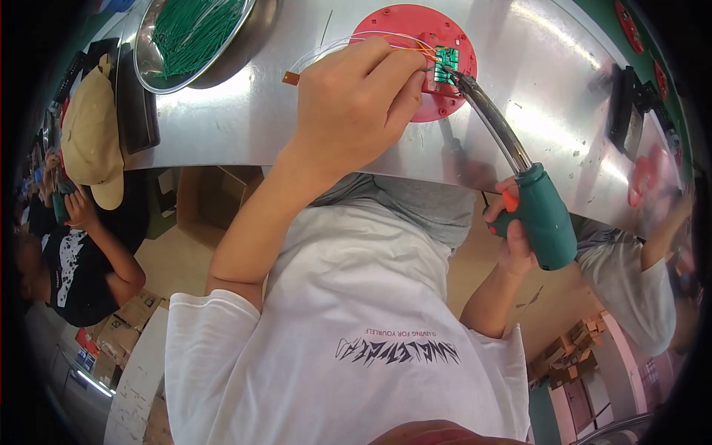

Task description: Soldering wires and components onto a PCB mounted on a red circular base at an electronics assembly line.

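Note:
A small green circuit board (pixel 447 59) sits on a round red plastic base (pixel 404 18) at the table's near side. My left hand (pixel 352 100) rests over the base's left part, thumb and forefinger pinched on a thin wire at the board's left edge. White and orange wires (pixel 393 37) run from the board past my knuckles. A small copper-coloured piece (pixel 291 78) lies left of that hand. My right hand (pixel 513 230) grips the green handle of a soldering gun (pixel 549 219), fingers wrapped around it. Its curved metal barrel reaches up to the board, the tip at the board's surface.
A steel bowl (pixel 141 63) of green wires (pixel 196 33) stands on the metal table (pixel 222 126) at the far left. One co-worker in a tan cap (pixel 93 133) sits at left, another person in a pale shirt (pixel 630 297) at right. Below the table edge is a cardboard box (pixel 211 204).

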Motion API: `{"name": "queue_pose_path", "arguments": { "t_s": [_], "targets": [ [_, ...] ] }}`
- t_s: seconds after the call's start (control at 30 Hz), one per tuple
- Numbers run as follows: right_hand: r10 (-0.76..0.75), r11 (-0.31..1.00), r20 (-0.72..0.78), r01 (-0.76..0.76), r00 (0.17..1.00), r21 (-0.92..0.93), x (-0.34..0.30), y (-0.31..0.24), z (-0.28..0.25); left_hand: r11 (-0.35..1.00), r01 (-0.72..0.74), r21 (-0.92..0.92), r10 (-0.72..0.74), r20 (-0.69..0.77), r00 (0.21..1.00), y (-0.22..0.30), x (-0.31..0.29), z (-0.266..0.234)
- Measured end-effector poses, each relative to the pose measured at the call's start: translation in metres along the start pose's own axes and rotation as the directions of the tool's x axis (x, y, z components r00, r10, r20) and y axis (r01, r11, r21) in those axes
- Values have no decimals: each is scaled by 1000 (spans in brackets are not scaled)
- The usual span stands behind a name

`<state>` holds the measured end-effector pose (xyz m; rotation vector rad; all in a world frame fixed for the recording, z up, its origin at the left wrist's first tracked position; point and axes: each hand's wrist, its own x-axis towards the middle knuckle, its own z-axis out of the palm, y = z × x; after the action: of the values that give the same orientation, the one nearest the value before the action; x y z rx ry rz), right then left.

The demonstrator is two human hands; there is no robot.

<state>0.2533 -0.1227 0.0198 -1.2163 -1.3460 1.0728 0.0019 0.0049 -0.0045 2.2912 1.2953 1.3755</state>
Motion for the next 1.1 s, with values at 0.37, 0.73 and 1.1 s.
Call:
{"name": "queue_pose_path", "arguments": {
  "t_s": [0.37, 0.73, 1.1],
  "targets": [
    [-2, 1000, 1, 2, 1000, -11, 2, 0, 2, 995, 90, -29, -89, 45, 995, 4, 2, -1],
    [-8, 1000, 12, 9, 1000, -24, -2, 2, -5, 999, 34, 34, -34, 15, 999, 3, 4, 3],
    [40, 998, -115, -35, 993, 49, 3, -2, 8, 977, -57, 204, 49, 45, 998, 6, 3, 6]
  ]
}}
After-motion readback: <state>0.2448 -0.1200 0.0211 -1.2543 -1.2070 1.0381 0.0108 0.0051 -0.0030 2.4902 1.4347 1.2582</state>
